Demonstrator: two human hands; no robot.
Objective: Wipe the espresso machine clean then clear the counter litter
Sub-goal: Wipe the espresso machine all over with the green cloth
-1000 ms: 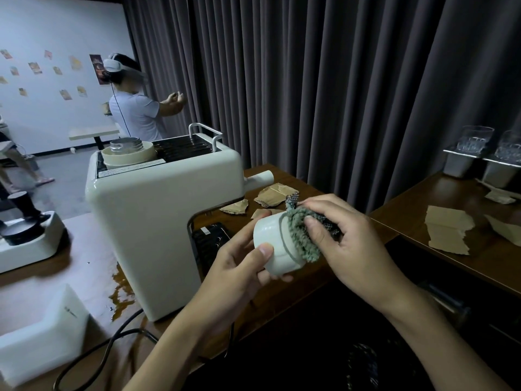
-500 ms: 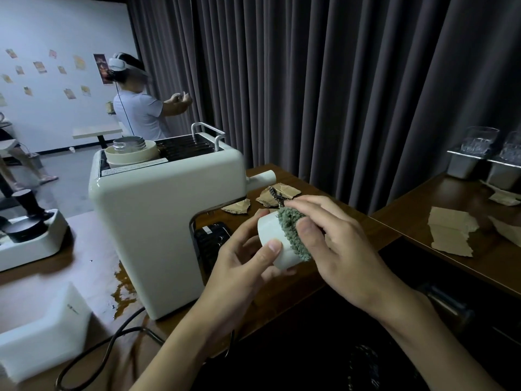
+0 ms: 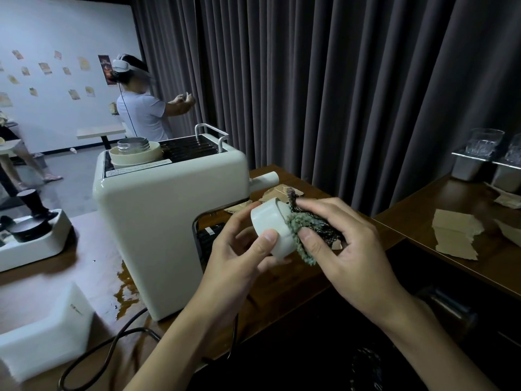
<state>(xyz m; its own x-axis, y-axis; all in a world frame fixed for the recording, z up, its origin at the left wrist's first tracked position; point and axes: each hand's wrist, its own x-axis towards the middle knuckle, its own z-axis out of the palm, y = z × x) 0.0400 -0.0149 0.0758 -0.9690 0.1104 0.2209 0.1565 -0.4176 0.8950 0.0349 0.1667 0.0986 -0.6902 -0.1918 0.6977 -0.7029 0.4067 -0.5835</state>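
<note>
The left hand [image 3: 234, 258] is curled round a white round part [image 3: 269, 221], thumb across its side wall and fingers behind it, held up off the counter [image 3: 296, 280]. The right hand [image 3: 355, 249] pinches a bunched grey-green cloth [image 3: 301, 238] and presses it against the part's end nearest that hand. The step looks like the wiping stage, working on 1 loose piece of the espresso machine [image 3: 169, 227], which stands just left of the left hand. The piece looks smooth, pale and matte, with no marks visible on the side facing the camera; its wiped face is hidden by the cloth. Next, the cloth probably needs to go round the rim while the left hand turns the piece, and then onto the machine's body. Just beyond the hands lie torn brown paper scraps [image 3: 277, 193], with more [image 3: 454, 235] well to the right, so the litter step is not yet done. A brown spill [image 3: 127, 289] sits at the machine's far-left foot.
</note>
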